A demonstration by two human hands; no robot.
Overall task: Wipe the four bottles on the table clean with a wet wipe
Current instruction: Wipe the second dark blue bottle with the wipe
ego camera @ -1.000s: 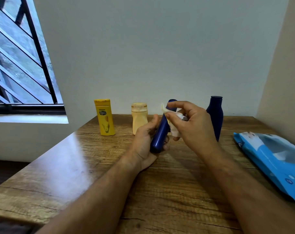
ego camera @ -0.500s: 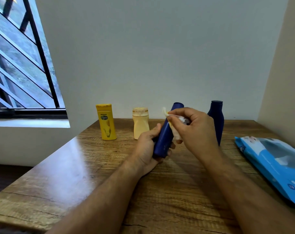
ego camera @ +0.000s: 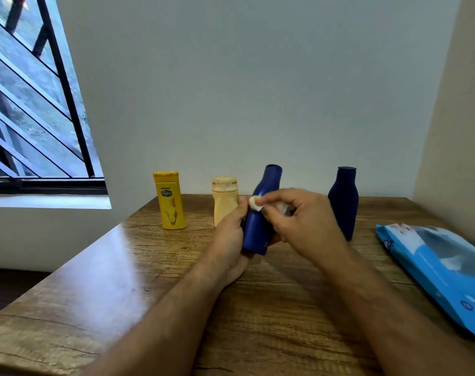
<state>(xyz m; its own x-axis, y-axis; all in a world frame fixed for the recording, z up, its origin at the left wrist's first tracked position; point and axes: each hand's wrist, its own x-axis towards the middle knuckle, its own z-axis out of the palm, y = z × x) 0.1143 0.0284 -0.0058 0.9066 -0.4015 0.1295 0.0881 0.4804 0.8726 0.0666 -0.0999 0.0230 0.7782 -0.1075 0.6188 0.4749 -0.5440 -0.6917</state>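
Note:
My left hand (ego camera: 229, 244) grips the lower body of a blue bottle (ego camera: 259, 218), held tilted above the wooden table (ego camera: 127, 289). My right hand (ego camera: 301, 221) presses a crumpled white wet wipe (ego camera: 255, 203) against the bottle's middle. Behind, along the wall, a yellow bottle (ego camera: 170, 200) stands at the left. A pale orange bottle (ego camera: 224, 199) stands beside it, partly hidden by my left hand. A dark navy bottle (ego camera: 343, 202) stands upright to the right of my right hand.
A blue wet-wipe pack (ego camera: 437, 270) lies flat at the table's right edge. A barred window (ego camera: 32, 104) is at the left, and walls close the back and right sides.
The wipe has slid down from near the blue bottle's top to its middle. The bottle's cap end is now uncovered. The view has tilted up slightly.

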